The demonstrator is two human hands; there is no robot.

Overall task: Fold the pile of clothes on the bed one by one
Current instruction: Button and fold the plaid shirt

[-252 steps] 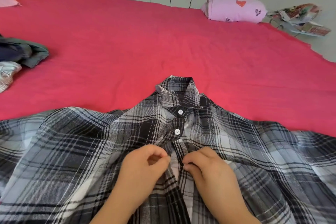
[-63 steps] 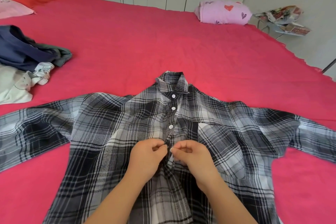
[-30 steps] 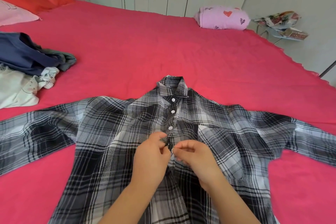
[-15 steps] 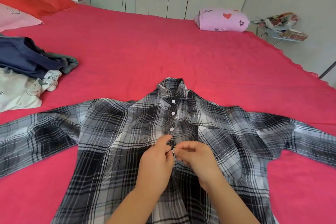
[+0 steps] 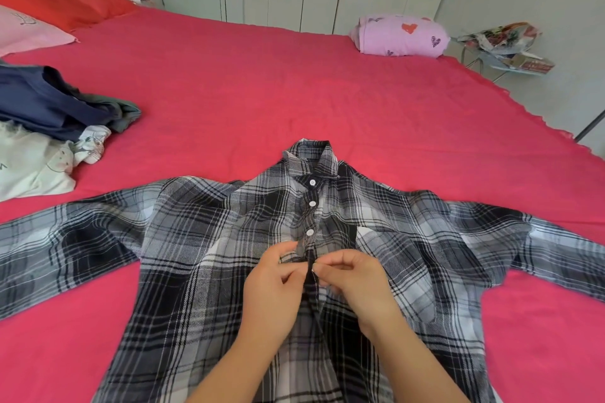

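1. Bed [image 5: 294,91] with a pink-red sheet fills most of the view.
2. Shirt [image 5: 196,255], checked black, grey and white, lies flat on the near part of the bed, front up. Its collar points away from the person, and its sleeves stretch out to both sides.
3. Pile [image 5: 49,127] of clothes sits at the left edge of the bed, well apart from the shirt. It has dark blue cloth on top, grey beside it and white below.
4. Red pillow [image 5: 55,0] lies at the far left corner.
5. Lilac bundle [image 5: 402,36] with hearts lies at the far right edge of the bed.
6. Left hand [image 5: 271,291] rests on the middle of the shirt and pinches the front strip with thumb and finger.
7. Right hand [image 5: 360,281] is just beside it, fingers curled, pinching the same strip from the other side.
8. Buttons [image 5: 310,232], three white ones, are done up above the hands. A fourth may sit between the fingertips, but it is hidden.
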